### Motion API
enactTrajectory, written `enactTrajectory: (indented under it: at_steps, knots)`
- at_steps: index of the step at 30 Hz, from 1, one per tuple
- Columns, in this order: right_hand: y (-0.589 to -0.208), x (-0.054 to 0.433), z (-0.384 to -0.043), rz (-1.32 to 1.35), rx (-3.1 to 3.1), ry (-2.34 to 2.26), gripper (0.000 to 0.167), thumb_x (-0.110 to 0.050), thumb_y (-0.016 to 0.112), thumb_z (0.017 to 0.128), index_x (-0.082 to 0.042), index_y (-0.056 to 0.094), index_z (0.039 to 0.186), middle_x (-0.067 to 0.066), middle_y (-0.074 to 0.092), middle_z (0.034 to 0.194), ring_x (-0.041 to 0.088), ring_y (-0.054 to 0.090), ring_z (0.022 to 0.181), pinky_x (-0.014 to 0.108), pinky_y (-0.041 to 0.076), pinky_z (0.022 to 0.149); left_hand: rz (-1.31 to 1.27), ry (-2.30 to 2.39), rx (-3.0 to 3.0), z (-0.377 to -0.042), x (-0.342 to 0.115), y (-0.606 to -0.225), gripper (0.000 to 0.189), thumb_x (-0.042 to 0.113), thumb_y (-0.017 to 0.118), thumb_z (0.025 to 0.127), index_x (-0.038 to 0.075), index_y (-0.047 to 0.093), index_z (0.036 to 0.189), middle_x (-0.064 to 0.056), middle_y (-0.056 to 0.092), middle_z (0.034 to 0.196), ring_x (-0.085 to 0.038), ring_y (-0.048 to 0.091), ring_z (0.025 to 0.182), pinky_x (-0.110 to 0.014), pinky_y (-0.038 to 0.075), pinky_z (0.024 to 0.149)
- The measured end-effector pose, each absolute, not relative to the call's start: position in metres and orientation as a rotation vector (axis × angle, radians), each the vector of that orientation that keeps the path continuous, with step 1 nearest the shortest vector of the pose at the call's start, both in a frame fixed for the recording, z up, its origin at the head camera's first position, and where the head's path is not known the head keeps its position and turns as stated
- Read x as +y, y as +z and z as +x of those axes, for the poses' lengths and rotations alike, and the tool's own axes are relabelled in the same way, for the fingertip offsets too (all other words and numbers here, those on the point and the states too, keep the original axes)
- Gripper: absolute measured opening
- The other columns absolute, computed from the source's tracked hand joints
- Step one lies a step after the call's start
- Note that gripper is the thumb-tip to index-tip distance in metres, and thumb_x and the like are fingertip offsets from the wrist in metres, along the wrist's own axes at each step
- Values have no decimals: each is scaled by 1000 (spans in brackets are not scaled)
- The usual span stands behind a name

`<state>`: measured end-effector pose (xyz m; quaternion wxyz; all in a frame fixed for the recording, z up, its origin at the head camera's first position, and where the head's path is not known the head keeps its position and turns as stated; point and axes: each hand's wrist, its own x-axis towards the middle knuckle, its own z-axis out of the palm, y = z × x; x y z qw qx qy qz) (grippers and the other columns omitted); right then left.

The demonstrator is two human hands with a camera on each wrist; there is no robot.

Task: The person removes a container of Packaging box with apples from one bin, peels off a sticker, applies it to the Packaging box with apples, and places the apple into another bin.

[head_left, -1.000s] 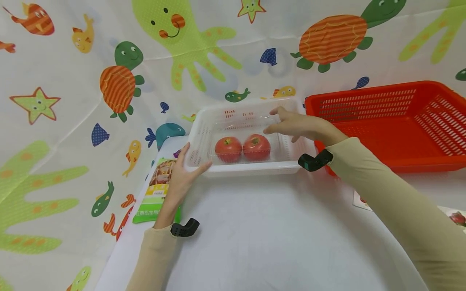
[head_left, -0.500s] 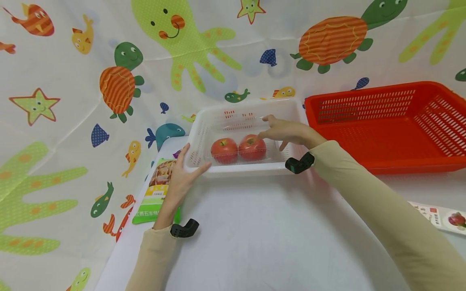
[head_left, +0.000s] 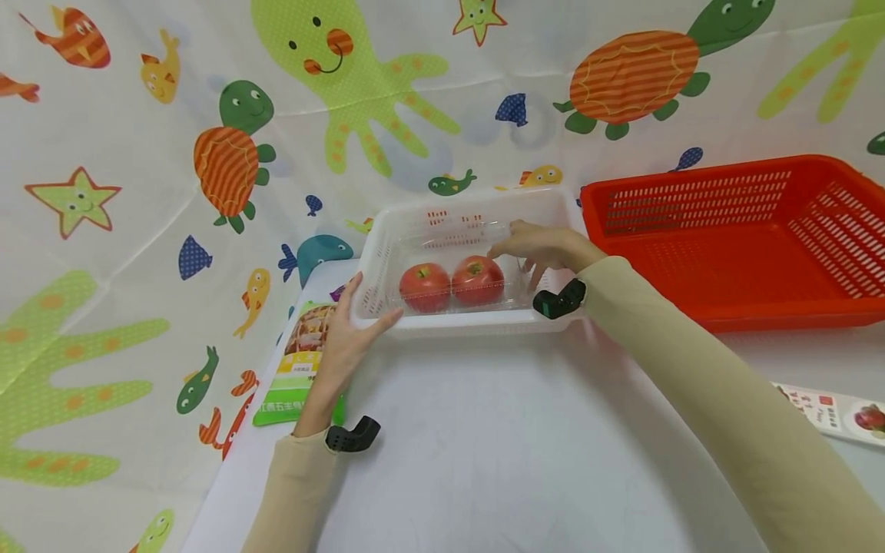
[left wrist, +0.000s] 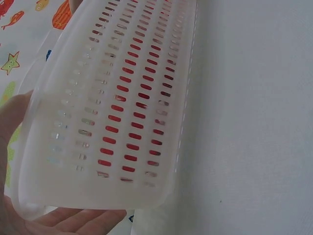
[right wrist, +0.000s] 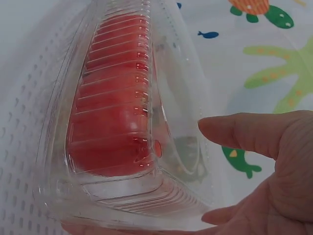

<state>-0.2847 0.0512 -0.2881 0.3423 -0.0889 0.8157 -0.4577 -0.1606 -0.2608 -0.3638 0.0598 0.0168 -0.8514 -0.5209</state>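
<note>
A white plastic basket [head_left: 477,319] with slotted sides stands toward the back of the table. Inside it, a clear plastic box [right wrist: 127,191] holds two red apples [head_left: 425,287], side by side. My left hand [head_left: 342,338] grips the basket's left near corner, thumb over the rim and fingers round the end; the left wrist view shows its fingers [left wrist: 93,221] beyond the slotted wall. Reaching in from the right, my right hand [head_left: 542,247] is at the box's right end. Its thumb stands apart from the fingers, which lie along the box's edge in the right wrist view.
A red slotted basket [head_left: 719,311] stands directly right of the white one. A green and yellow food packet [head_left: 293,392] lies under my left forearm. A printed strip with fruit pictures [head_left: 836,415] lies at the right. A cloth with sea animals [head_left: 429,46] hangs behind.
My right hand has moved left and slightly down against the box's end. The box with the apples has shifted a little left inside the basket. My left hand has stayed on the corner.
</note>
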Motion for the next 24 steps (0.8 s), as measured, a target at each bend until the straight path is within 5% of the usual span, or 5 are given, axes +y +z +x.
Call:
enactTrajectory:
  at_steps: [12,24]
  knots:
    - [-287,49,-296,-124,2098,-1198,81,-22,62,103,-5,10,163,21,15,167,55,36,143,59,54,99,49,-1586,-2568,-161,-262,-363,94,45,79,92,36,23,167,3,27,170,-31,38,142,-69,33,116]
    - [-298,43,-303,23,2154,-1182,79,-35,69,100,-3,28,159,29,34,156,48,41,139,53,57,98,59,-1603,-2560,-162,-262,-366,93,48,79,91,39,25,165,1,31,168,-31,40,140,-68,37,114]
